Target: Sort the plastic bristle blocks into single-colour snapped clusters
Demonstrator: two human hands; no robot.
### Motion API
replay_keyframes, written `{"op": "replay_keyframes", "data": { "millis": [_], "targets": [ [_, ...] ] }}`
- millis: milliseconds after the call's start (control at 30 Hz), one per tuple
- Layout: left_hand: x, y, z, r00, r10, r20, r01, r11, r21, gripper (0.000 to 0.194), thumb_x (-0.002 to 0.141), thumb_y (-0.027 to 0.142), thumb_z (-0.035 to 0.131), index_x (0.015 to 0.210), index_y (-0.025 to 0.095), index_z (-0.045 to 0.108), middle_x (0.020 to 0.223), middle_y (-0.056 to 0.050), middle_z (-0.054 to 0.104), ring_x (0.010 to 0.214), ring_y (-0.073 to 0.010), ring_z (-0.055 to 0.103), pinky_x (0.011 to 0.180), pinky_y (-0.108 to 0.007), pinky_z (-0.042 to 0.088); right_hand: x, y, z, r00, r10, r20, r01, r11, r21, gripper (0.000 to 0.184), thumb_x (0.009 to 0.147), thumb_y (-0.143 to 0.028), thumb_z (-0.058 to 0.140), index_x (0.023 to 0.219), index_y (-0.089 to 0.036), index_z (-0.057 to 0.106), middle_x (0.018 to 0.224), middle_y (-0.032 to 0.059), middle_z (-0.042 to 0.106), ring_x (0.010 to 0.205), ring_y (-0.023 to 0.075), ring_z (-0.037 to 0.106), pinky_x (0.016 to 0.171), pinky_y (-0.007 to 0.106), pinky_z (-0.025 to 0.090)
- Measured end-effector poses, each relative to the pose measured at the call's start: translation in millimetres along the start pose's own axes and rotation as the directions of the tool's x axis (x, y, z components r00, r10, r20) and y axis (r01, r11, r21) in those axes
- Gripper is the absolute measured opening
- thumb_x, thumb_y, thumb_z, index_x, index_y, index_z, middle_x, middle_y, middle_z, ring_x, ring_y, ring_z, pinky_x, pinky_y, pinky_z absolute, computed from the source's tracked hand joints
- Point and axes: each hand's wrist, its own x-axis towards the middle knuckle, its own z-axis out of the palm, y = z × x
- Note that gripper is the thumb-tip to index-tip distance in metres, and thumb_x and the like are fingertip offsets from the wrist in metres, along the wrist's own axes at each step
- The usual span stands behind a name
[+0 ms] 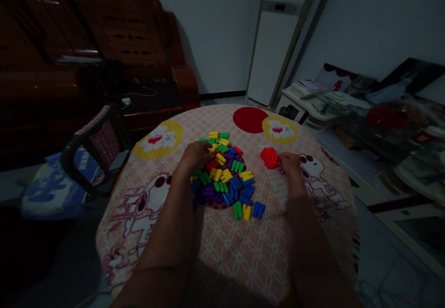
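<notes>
Reaching over the pile of small plastic pieces (226, 175), left hand (197, 156) at its far-left part; fingers bent and partly hidden among yellow and red pieces, so cannot tell whether one is gripped. Right hand (289, 163) closed, fingertips pinching the right edge of a red cluster (269, 158) with many rounded knobs.

Position of cluster: just right of the pile, apart from it, toward the far half of the round surface (266, 248). Pile contents — yellow, green, blue, purple and red, lying at mixed angles, some overlapping. At its near edge, left to right: green piece (238, 210), yellow piece (246, 212), blue piece (258, 210).

Surface cover: pink patterned cloth with cartoon dogs, yellow ovals and a red oval (250, 120) at the far side. Surroundings: chair (104, 143) at left, carved wooden bench (128, 34) far left, papers (306, 88) on furniture at right. Lighting dim.
</notes>
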Motion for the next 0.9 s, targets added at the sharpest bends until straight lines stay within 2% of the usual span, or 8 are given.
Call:
{"op": "replay_keyframes", "data": {
  "millis": [133,333,433,567,700,767,833,900],
  "targets": [
    [2,-14,-1.6,0.999,-0.025,-0.024,0.025,1.000,-0.004,0.037,0.073,0.023,0.068,0.109,0.019,0.076,0.099,-0.006,0.079,0.087,-0.0218,0.073,0.076,-0.027,0.054,1,1,0,1.000,0.012,0.003,-0.012,1.000,-0.016,0.025,0.083,-0.023,0.054,0.057,-0.020,0.054,0.040,-0.0039,0.049,0.033,0.0105,0.044,0.033,0.020,0.031],
    [3,-26,-6.4,1.000,-0.028,0.012,0.028,1.000,-0.003,0.026,0.072,0.023,0.065,0.094,0.021,0.079,0.086,-0.004,0.079,0.084,-0.0213,0.072,0.071,-0.025,0.051,2,2,0,1.000,0.003,0.005,-0.002,1.000,-0.029,0.024,0.083,-0.024,0.054,0.059,-0.019,0.056,0.041,-0.0037,0.050,0.034,0.0104,0.044,0.033,0.020,0.031],
    [2,-20,-5.9,0.997,-0.004,0.081,-0.002,0.997,0.071,0.020,0.071,0.023,0.067,0.087,0.023,0.079,0.085,-0.002,0.079,0.083,-0.0210,0.071,0.068,-0.025,0.048,3,2,0,1.000,0.004,0.000,-0.004,0.999,-0.035,0.024,0.083,-0.023,0.054,0.060,-0.019,0.057,0.042,-0.0042,0.051,0.034,0.0097,0.044,0.033,0.020,0.031],
    [0,-2,7.4,0.983,0.054,0.174,-0.085,0.980,0.178,0.008,0.066,0.026,0.075,0.074,0.024,0.075,0.076,-0.002,0.075,0.076,-0.0218,0.068,0.063,-0.026,0.043,4,3,1,1.000,0.004,0.003,-0.004,1.000,-0.028,0.021,0.083,-0.024,0.055,0.062,-0.019,0.058,0.043,-0.0046,0.052,0.034,0.0096,0.045,0.033,0.020,0.032],
    [-1,7,15.5,0.964,0.103,0.244,-0.161,0.959,0.231,0.009,0.068,0.030,0.076,0.067,0.023,0.071,0.069,-0.002,0.071,0.072,-0.0208,0.065,0.059,-0.027,0.039,3,3,1,1.000,0.016,0.001,-0.016,1.000,0.000,0.020,0.082,-0.023,0.055,0.062,-0.019,0.057,0.044,-0.0046,0.052,0.034,0.0097,0.045,0.033,0.019,0.031],
    [-2,7,10.6,0.975,0.081,0.207,-0.130,0.964,0.233,0.007,0.073,0.030,0.072,0.073,0.023,0.072,0.075,-0.003,0.073,0.075,-0.0202,0.066,0.059,-0.026,0.039,3,3,1,1.000,0.011,0.006,-0.011,1.000,0.000,0.021,0.082,-0.022,0.056,0.061,-0.019,0.057,0.044,-0.0043,0.051,0.035,0.0097,0.045,0.033,0.019,0.032],
    [-2,6,3.0,0.997,0.030,0.068,-0.044,0.977,0.211,0.013,0.077,0.032,0.068,0.081,0.021,0.073,0.083,-0.005,0.075,0.079,-0.0209,0.066,0.063,-0.027,0.041,3,3,1,1.000,0.010,0.008,-0.010,1.000,-0.007,0.022,0.082,-0.021,0.055,0.060,-0.019,0.056,0.043,-0.0041,0.051,0.035,0.0097,0.045,0.033,0.019,0.032],
    [-2,9,-1.2,0.995,-0.010,-0.095,0.021,0.993,0.115,0.021,0.081,0.036,0.066,0.089,0.018,0.073,0.088,-0.007,0.075,0.081,-0.0214,0.066,0.067,-0.028,0.044,4,4,1,1.000,0.015,0.008,-0.015,1.000,-0.019,0.024,0.083,-0.022,0.055,0.059,-0.019,0.056,0.043,-0.0038,0.051,0.035,0.0099,0.045,0.034,0.019,0.033]
  ]
}}
